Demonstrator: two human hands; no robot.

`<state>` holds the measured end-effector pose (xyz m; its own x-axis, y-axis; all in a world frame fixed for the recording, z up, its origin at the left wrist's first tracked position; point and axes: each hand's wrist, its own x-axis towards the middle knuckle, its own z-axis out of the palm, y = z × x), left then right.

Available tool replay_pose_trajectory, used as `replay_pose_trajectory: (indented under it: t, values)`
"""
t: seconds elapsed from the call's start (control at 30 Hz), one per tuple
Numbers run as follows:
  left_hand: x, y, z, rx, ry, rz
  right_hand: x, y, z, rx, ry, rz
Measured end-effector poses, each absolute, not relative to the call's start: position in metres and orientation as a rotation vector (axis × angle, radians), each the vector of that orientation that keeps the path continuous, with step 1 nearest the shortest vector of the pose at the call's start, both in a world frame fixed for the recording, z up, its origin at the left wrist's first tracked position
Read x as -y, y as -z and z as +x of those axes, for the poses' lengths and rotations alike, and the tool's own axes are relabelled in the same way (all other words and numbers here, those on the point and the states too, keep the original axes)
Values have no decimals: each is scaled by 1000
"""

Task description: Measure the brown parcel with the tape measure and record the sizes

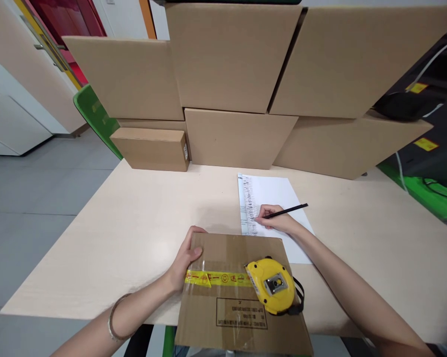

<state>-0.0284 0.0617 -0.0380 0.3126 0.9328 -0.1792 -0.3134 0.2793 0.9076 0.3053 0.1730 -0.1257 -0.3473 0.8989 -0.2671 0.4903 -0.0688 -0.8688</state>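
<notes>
My left hand (184, 258) grips the left side of a taped cardboard box (204, 327) at the table's near edge, thumb on top and the other fingers mostly hidden behind it. Yellow printed tape crosses the box's top. On its right part lies a yellow tape measure (273, 286) with a black strap. Beyond the box, my right hand (275, 218) is closed round a black pen (288, 210), its tip on a sheet of paper (275, 191). Dense handwritten lines run down the sheet's left side; the box covers its lower left part.
Large cardboard boxes (234, 59) are stacked along the table's back edge. A smaller flat carton (154, 151) stands at the back left. Behind it shows a green chair back (96, 116). Dark equipment with cables (424, 129) is at the right. The light wooden table (107, 248) ends on the left above grey floor.
</notes>
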Motion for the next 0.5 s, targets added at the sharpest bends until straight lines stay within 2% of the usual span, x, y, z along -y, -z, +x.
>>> replay_pose_trajectory:
  t: [0.5]
  values:
    - [-62, 34, -28, -905, -971, 915, -169, 115, 297, 1838, -1313, -1566]
